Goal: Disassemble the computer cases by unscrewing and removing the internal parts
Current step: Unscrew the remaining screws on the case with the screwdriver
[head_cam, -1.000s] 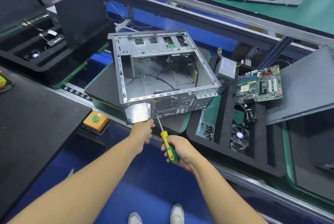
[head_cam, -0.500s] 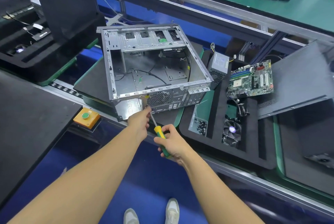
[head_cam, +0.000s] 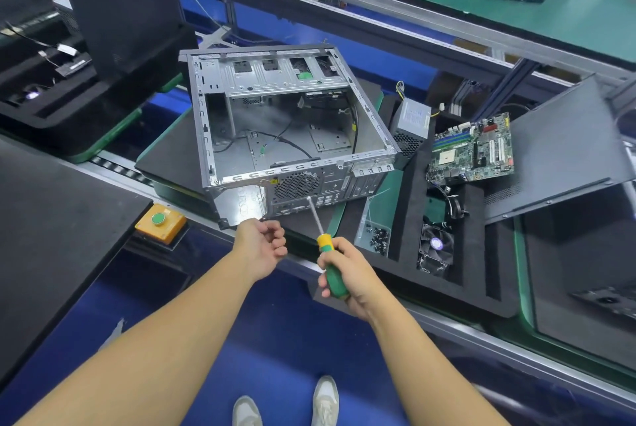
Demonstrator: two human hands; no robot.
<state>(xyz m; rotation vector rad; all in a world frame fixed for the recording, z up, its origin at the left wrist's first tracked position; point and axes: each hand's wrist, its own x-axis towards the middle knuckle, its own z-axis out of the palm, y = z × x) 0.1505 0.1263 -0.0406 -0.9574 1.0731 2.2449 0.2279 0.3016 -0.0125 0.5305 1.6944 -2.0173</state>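
Screwdriver (head_cam: 324,242) ran its long axis up and a touch left from the green-and-yellow handle, tip right at the rear panel of the computer case (head_cam: 292,129), just under the round fan grille; the case lay open side up, rear panel facing the person. Right of the case sat a power supply (head_cam: 411,123), motherboard (head_cam: 473,150), cooler fan (head_cam: 435,246) and screw tray (head_cam: 377,240), none crossing the shaft. Right hand (head_cam: 347,274) was wrapped round the handle below the case, while the left hand (head_cam: 261,246) hung under its near corner, fingers loosely curled, nothing seen in them.
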